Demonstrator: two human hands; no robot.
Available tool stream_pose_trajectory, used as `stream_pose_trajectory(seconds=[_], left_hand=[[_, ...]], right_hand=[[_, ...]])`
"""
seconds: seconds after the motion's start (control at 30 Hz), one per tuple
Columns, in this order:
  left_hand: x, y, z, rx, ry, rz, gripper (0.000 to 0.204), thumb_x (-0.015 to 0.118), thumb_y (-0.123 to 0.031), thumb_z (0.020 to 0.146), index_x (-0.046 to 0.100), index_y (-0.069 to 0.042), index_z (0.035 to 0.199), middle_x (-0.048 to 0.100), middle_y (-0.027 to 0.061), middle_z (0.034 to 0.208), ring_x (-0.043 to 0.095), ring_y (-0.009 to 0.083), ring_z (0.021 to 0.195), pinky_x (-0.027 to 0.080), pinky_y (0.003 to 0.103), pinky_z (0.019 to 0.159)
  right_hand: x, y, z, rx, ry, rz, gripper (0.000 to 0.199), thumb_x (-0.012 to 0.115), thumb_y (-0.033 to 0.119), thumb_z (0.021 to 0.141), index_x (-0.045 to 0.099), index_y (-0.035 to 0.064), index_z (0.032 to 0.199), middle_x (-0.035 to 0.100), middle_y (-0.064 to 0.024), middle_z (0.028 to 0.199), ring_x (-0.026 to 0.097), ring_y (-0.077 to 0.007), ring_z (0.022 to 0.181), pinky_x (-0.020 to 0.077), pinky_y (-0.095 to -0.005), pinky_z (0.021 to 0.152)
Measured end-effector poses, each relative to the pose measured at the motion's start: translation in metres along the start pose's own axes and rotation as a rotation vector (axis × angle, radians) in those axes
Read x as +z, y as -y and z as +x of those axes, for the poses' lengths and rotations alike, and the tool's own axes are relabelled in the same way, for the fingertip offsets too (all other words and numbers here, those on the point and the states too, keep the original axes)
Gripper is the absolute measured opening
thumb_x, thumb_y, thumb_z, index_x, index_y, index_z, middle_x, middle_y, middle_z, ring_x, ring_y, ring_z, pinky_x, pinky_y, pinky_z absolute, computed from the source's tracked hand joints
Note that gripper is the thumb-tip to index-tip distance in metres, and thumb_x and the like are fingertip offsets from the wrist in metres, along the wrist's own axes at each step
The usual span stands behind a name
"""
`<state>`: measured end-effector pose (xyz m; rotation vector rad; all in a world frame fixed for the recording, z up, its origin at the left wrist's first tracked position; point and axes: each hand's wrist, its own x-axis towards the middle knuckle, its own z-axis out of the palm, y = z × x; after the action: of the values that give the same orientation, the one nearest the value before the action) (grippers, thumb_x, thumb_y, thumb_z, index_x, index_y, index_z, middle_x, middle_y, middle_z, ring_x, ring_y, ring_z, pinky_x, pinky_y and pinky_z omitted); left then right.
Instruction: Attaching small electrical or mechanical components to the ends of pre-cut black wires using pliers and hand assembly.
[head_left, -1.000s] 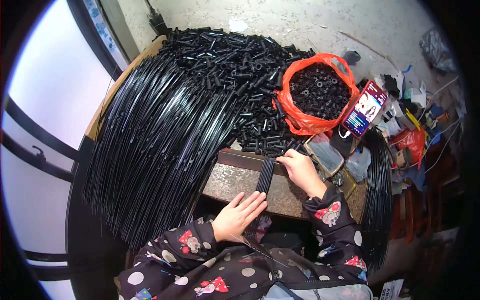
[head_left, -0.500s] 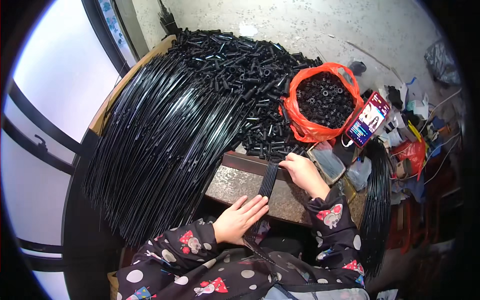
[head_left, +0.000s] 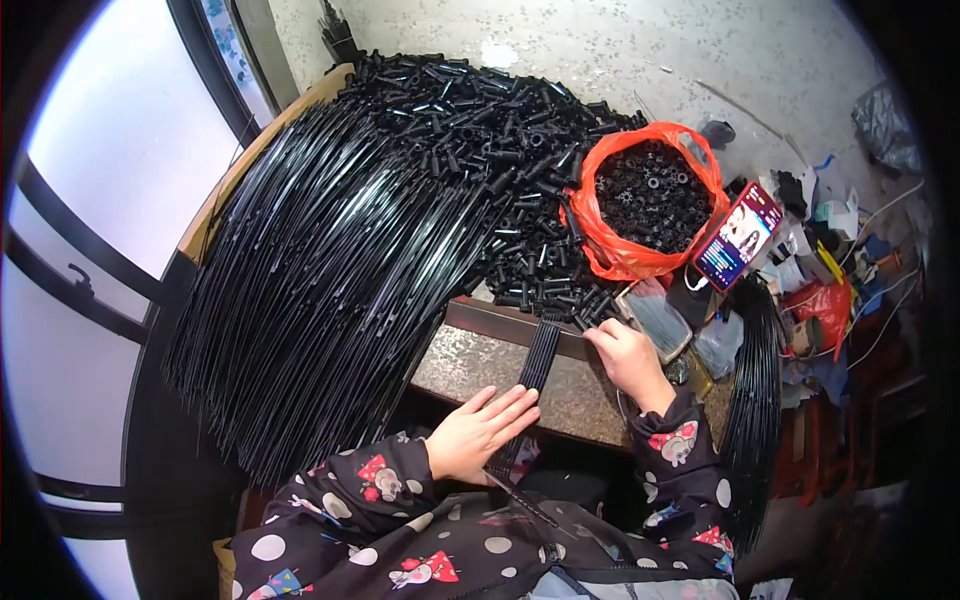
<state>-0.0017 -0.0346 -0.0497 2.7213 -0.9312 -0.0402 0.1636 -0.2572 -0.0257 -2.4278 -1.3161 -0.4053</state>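
A flat row of thin black rods (head_left: 541, 355) lies side by side across the speckled board (head_left: 465, 360) in front of me, its far end against a dark raised strip (head_left: 490, 325). My left hand (head_left: 480, 432) rests flat on the near part of the row, fingers stretched out. To the right of the row's far end, my right hand (head_left: 630, 362) is closed, thumb and fingers pinched by the edge of a heap of small black tubes (head_left: 540, 285). Whatever it pinches is too small to make out. The rods' near ends pass under my left hand toward my lap.
A big fan of long black rods (head_left: 320, 290) covers the left side. An orange-red plastic bag (head_left: 640, 262) holds small black rings. A lit phone (head_left: 738, 240) leans beside it. Right of my hand are a clear box (head_left: 655, 325) and another hanging rod bundle (head_left: 752, 420).
My right hand has moved away from the rods' far end, a little to the right and nearer me. The left hand stays almost in place on the rods.
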Motion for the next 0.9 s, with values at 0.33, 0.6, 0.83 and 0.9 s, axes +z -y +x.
stream_pose_trajectory(seconds=[0.33, 0.6, 0.83, 0.9], left_hand=[[-0.005, -0.002, 0.004, -0.002, 0.009, -0.042, 0.099, 0.068, -0.043, 0.055, 0.026, -0.005, 0.136, 0.022, 0.0139, 0.143, 0.02, 0.0257, 0.133, 0.019, 0.041, 0.105], [-0.004, -0.003, 0.001, -0.004, -0.009, -0.166, 0.093, 0.066, -0.035, 0.058, 0.025, -0.006, 0.137, 0.02, 0.0168, 0.143, 0.019, 0.0285, 0.133, 0.019, 0.042, 0.104], [-0.01, -0.001, 0.007, 0.009, 0.056, -0.008, 0.102, 0.073, -0.04, 0.051, 0.026, -0.005, 0.136, 0.02, 0.0184, 0.142, 0.021, 0.0297, 0.132, 0.023, 0.042, 0.103], [-0.01, 0.0, 0.008, 0.008, 0.056, -0.012, 0.103, 0.073, -0.039, 0.051, 0.026, -0.005, 0.136, 0.02, 0.0181, 0.142, 0.022, 0.0296, 0.132, 0.023, 0.042, 0.103]], right_hand=[[-0.002, 0.012, -0.005, 0.188, 0.036, 0.195, 0.018, 0.059, 0.003, 0.073, 0.064, 0.0065, 0.089, 0.056, -0.0102, 0.076, 0.057, -0.0302, 0.066, 0.0466, -0.0361, 0.057], [-0.001, 0.027, -0.006, 0.296, 0.027, 0.138, 0.02, 0.059, 0.001, 0.072, 0.064, 0.0065, 0.09, 0.055, -0.0109, 0.075, 0.058, -0.0306, 0.066, 0.0471, -0.0366, 0.058], [0.001, 0.024, -0.002, 0.303, -0.001, 0.134, 0.02, 0.058, 0.0, 0.072, 0.064, 0.0059, 0.09, 0.055, -0.0111, 0.076, 0.058, -0.0308, 0.067, 0.0467, -0.0364, 0.059], [0.004, 0.018, -0.001, 0.293, -0.008, 0.135, 0.02, 0.057, 0.0, 0.073, 0.064, 0.0062, 0.09, 0.055, -0.0111, 0.075, 0.058, -0.0307, 0.067, 0.0466, -0.0365, 0.059]])
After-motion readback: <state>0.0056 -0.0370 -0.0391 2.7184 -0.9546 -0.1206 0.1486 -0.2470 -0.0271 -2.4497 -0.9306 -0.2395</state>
